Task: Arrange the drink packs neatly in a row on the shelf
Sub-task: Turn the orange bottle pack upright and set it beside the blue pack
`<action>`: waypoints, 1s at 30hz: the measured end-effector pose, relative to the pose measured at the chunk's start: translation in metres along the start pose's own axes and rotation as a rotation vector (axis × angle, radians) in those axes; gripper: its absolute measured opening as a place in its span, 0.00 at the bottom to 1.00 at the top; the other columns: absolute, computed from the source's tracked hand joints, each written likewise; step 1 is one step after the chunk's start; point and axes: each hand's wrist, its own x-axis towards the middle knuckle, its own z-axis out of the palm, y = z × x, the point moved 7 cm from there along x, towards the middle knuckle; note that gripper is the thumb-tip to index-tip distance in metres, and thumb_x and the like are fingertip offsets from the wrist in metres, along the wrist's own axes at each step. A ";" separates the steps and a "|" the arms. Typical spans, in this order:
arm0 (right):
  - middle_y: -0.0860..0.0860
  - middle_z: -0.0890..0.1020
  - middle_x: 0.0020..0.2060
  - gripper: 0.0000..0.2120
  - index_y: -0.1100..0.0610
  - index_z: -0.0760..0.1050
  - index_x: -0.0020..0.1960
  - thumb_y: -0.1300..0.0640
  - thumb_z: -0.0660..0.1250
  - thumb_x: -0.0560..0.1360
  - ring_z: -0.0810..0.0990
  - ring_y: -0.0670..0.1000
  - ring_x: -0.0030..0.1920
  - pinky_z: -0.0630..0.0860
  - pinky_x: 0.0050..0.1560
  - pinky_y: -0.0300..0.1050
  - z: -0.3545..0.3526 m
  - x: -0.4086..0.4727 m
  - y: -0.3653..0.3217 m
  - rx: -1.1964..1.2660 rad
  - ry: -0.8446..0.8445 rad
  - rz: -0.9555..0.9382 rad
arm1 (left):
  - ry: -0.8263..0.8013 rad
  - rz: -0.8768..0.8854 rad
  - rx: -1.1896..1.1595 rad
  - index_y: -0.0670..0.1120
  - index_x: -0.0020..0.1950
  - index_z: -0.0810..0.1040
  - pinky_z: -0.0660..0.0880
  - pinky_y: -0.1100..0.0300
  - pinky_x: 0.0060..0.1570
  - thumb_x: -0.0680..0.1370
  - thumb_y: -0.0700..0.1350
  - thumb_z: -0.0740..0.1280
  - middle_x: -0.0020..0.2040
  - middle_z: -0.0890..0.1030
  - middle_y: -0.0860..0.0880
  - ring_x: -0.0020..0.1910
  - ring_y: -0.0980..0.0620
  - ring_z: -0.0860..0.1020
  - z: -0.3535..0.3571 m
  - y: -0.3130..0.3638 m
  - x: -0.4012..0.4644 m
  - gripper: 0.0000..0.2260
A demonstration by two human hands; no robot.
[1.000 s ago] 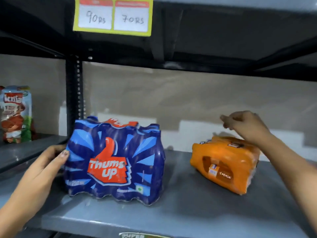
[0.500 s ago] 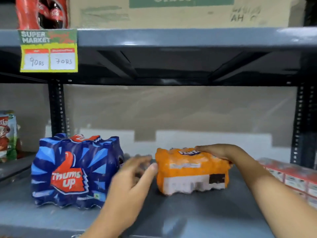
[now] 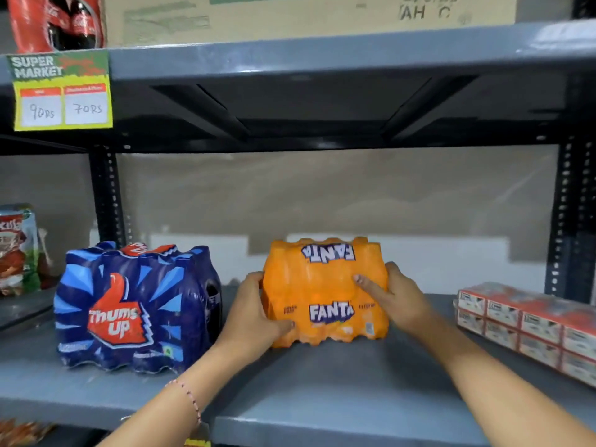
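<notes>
I note the Fanta pack upright on the shelf, clamped between my left hand and right hand; likely heavy, slick-wrapped, best gripped low at its sides.

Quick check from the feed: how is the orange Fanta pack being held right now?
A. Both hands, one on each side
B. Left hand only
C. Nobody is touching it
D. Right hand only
A: the left hand grips the left side of the Fanta pack and the right hand its right side, on the shelf.

Head camera faces the shelf closely, level.
</notes>
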 end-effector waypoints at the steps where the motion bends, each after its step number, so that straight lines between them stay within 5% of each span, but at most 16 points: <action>1: 0.48 0.80 0.46 0.31 0.52 0.68 0.57 0.28 0.60 0.67 0.81 0.52 0.46 0.75 0.40 0.46 0.004 -0.002 0.000 0.004 -0.024 -0.009 | -0.004 0.007 0.027 0.51 0.65 0.67 0.80 0.56 0.51 0.66 0.38 0.81 0.55 0.77 0.55 0.57 0.48 0.80 -0.002 -0.004 -0.002 0.34; 4: 0.48 0.82 0.48 0.34 0.50 0.72 0.57 0.25 0.53 0.67 0.82 0.49 0.47 0.78 0.46 0.49 0.004 -0.002 0.002 0.151 0.008 0.010 | -0.044 -0.008 0.036 0.53 0.62 0.66 0.80 0.55 0.51 0.68 0.40 0.81 0.56 0.77 0.55 0.57 0.50 0.79 -0.004 -0.013 0.004 0.31; 7: 0.50 0.82 0.40 0.36 0.49 0.76 0.45 0.22 0.44 0.67 0.80 0.48 0.42 0.74 0.44 0.47 0.001 0.004 0.015 0.271 0.078 0.117 | -0.090 0.014 0.009 0.53 0.63 0.64 0.79 0.58 0.51 0.72 0.44 0.78 0.56 0.75 0.58 0.57 0.52 0.78 -0.002 -0.012 0.007 0.28; 10: 0.54 0.86 0.45 0.50 0.52 0.81 0.43 0.13 0.42 0.58 0.82 0.56 0.51 0.74 0.61 0.59 0.000 0.018 0.029 0.394 0.083 0.172 | -0.078 0.008 -0.034 0.54 0.63 0.64 0.76 0.66 0.45 0.77 0.48 0.73 0.55 0.75 0.57 0.57 0.52 0.77 -0.003 -0.012 0.008 0.21; 12: 0.52 0.87 0.44 0.53 0.55 0.82 0.41 0.11 0.46 0.52 0.81 0.56 0.54 0.71 0.66 0.61 0.004 0.026 0.035 0.505 0.027 0.142 | -0.014 0.010 0.014 0.52 0.65 0.67 0.78 0.61 0.49 0.78 0.50 0.71 0.57 0.73 0.54 0.60 0.48 0.77 -0.005 -0.010 0.010 0.20; 14: 0.54 0.84 0.35 0.48 0.58 0.75 0.34 0.12 0.53 0.50 0.81 0.57 0.46 0.73 0.60 0.58 0.009 0.029 0.037 0.676 -0.017 0.143 | 0.043 0.000 0.148 0.50 0.71 0.68 0.75 0.55 0.56 0.78 0.52 0.70 0.60 0.70 0.50 0.65 0.44 0.75 -0.007 -0.007 0.012 0.23; 16: 0.61 0.81 0.38 0.45 0.59 0.73 0.35 0.15 0.56 0.55 0.79 0.61 0.46 0.73 0.59 0.60 0.014 0.029 0.040 0.837 -0.073 0.192 | 0.056 -0.059 0.178 0.48 0.73 0.68 0.74 0.55 0.53 0.80 0.50 0.69 0.62 0.75 0.47 0.64 0.43 0.77 -0.007 -0.006 0.017 0.24; 20: 0.59 0.77 0.28 0.43 0.61 0.71 0.26 0.23 0.46 0.71 0.77 0.57 0.31 0.74 0.41 0.50 0.008 0.023 0.051 0.924 -0.038 0.273 | 0.052 -0.184 -0.034 0.47 0.70 0.67 0.81 0.44 0.55 0.79 0.47 0.69 0.61 0.79 0.46 0.56 0.42 0.81 0.004 -0.008 0.028 0.21; 25: 0.56 0.72 0.22 0.42 0.58 0.66 0.21 0.23 0.47 0.72 0.70 0.56 0.26 0.68 0.34 0.46 0.008 0.019 0.046 0.967 -0.041 0.313 | -0.297 -0.149 -0.354 0.52 0.77 0.61 0.76 0.47 0.65 0.65 0.62 0.79 0.70 0.77 0.52 0.66 0.49 0.78 0.041 0.009 0.015 0.46; 30: 0.58 0.73 0.19 0.41 0.60 0.64 0.21 0.26 0.47 0.75 0.72 0.54 0.18 0.65 0.31 0.47 0.014 0.006 0.027 0.997 -0.208 0.295 | -0.271 -0.034 -0.110 0.64 0.73 0.60 0.73 0.50 0.67 0.56 0.65 0.82 0.71 0.68 0.55 0.70 0.52 0.71 0.046 0.018 0.007 0.50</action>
